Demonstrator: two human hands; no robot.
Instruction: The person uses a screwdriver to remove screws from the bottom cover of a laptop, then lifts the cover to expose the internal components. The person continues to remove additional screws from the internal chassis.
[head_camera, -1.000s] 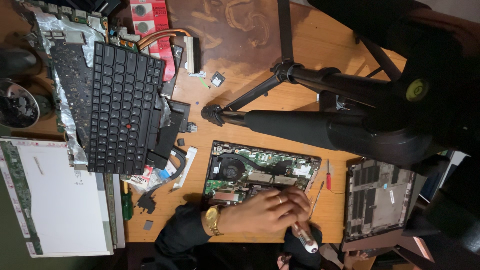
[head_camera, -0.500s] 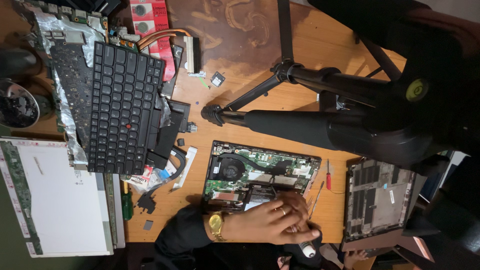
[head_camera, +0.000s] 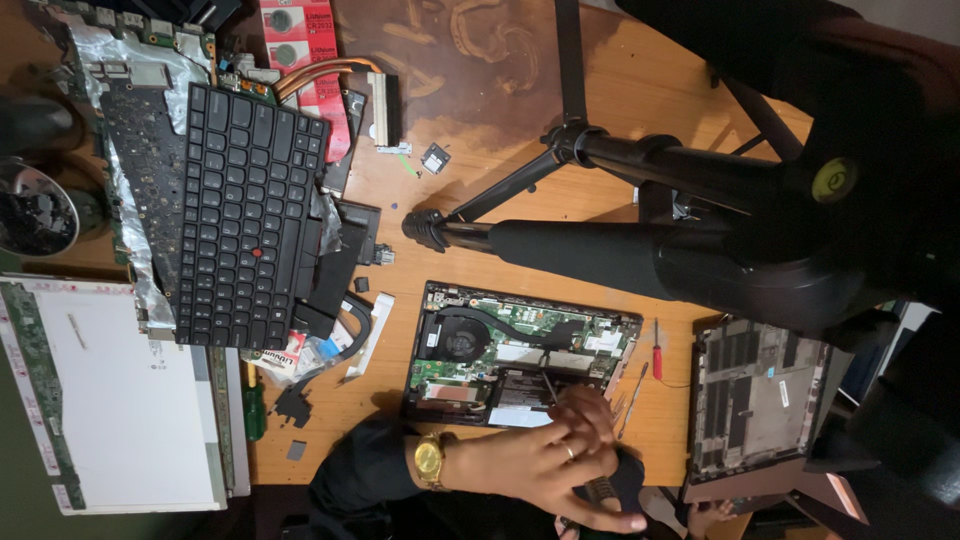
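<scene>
An opened laptop base (head_camera: 520, 345) lies on the wooden table with its fan, circuit board and battery exposed. My left hand (head_camera: 540, 460), with a gold watch on the wrist and a ring on one finger, rests over the laptop's near edge. Its fingertips pinch a thin dark tool (head_camera: 548, 385) that points into the board. My right hand (head_camera: 600, 495) lies under the left one at the bottom edge. It is almost wholly covered, so its grip is hidden.
A black tripod (head_camera: 600, 240) stretches over the table above the laptop. A detached keyboard (head_camera: 245, 215) and boards lie at the left, with a white screen panel (head_camera: 120, 400) below them. A red screwdriver (head_camera: 656, 350) and a laptop bottom cover (head_camera: 755, 390) sit to the right.
My left hand has slid toward the bottom right and now covers my right hand and the light-tipped tool that hand held. Nothing else has moved.
</scene>
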